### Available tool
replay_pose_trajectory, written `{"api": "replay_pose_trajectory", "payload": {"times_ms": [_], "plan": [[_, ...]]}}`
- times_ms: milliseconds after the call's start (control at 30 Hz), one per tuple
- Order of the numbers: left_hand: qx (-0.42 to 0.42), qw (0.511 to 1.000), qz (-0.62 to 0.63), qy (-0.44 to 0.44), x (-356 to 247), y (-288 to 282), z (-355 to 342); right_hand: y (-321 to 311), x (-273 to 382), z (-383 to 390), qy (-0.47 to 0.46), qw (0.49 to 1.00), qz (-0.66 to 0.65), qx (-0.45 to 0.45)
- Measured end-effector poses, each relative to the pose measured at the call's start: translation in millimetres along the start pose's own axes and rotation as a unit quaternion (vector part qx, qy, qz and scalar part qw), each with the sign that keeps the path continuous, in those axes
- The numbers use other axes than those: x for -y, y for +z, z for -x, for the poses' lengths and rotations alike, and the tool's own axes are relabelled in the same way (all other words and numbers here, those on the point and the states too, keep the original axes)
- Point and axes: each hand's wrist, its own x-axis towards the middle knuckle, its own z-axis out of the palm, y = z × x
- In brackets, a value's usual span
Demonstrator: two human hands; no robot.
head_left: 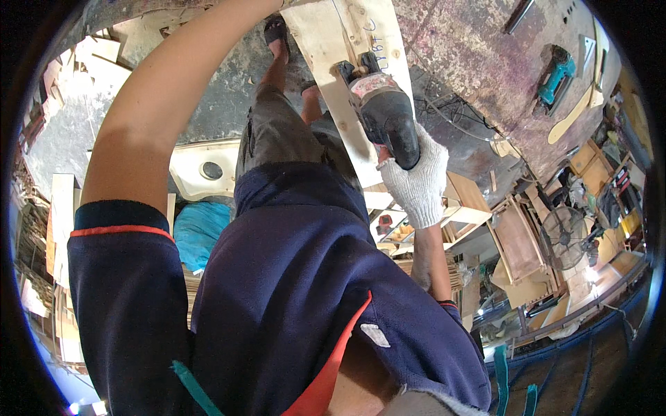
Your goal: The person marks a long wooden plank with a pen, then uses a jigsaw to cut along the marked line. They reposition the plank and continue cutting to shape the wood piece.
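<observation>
My right hand [418, 177], in a white knitted glove, is closed around the rear grip of a handheld power tool [388, 114]. The tool has a black body, a worn reddish-white band and a forked black front end; its exact kind is unclear. It rests over a long pale wooden board [326, 41], which carries a pencil line and handwritten marks. Whatever part of the tool meets the wood is hidden beneath it. My bare left arm stretches up to the board's far left corner, where the hand passes out of the picture.
A teal power tool [557, 78] lies on the stained surface at the right, near a thin wooden strip [572, 116]. A cable [451, 118] runs right of the board. Farther right stand a fan [565, 236] and wooden frames. A turquoise bundle [201, 236] lies left of my legs.
</observation>
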Motion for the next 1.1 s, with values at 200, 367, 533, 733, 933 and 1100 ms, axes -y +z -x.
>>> {"api": "replay_pose_trajectory", "payload": {"times_ms": [200, 367, 533, 733, 933, 1100], "plan": [[0.002, 1.0, 0.017, 0.001, -1, -2, 0, 1, 6, -2, 0.009, 1.0, 0.0, -0.009], [-0.017, 1.0, 0.024, 0.002, 4, 2, 0, 1, 16, -4, -0.009, 1.0, 0.0, -0.016], [0.014, 1.0, 0.008, 0.001, 1, -4, 2, -4, 20, -1, -0.001, 1.0, 0.03, 0.005], [-0.02, 1.0, 0.02, 0.002, 2, 4, 2, -9, 28, 4, 0.004, 1.0, 0.001, 0.003], [0.036, 0.999, 0.014, 0.007, -1, -11, 1, 1, 9, -8, -0.012, 1.0, 0.012, -0.01], [-0.018, 1.0, -0.002, 0.003, 2, 1, 0, 4, 11, -10, -0.013, 1.0, 0.007, -0.021]]}}
